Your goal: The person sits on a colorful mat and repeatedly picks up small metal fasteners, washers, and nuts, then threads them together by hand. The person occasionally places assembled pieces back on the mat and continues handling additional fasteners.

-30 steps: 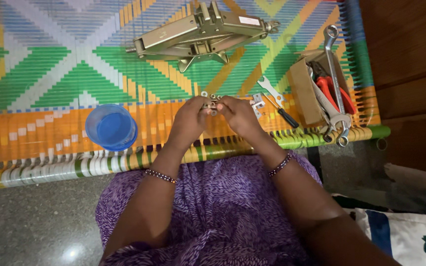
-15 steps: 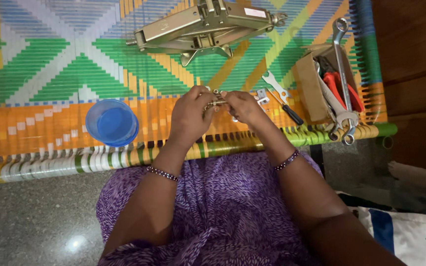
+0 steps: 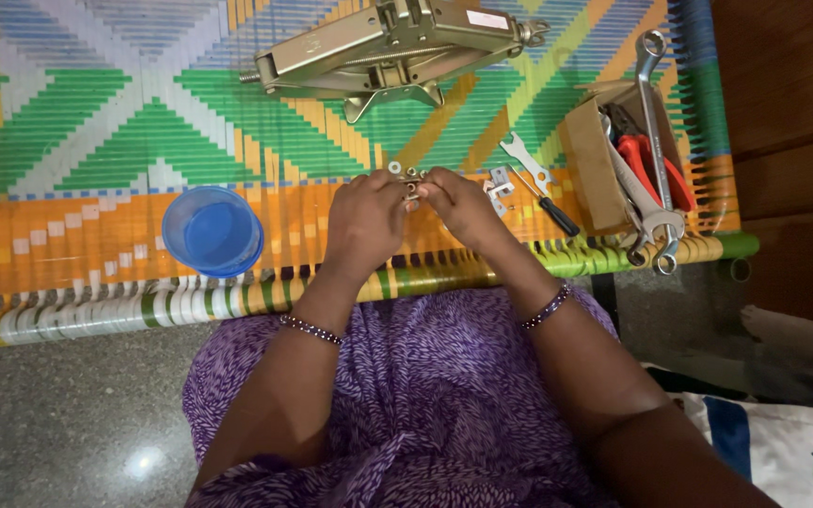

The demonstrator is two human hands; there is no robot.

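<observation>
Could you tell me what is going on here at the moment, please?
A person seated at a woven cot holds a small metal part between the fingers of the left hand and right hand. A blue cup stands to the left, a scissor jack lies beyond the hands, and a cardboard box of tools sits to the right, with a small spanner and a screwdriver beside it.
</observation>
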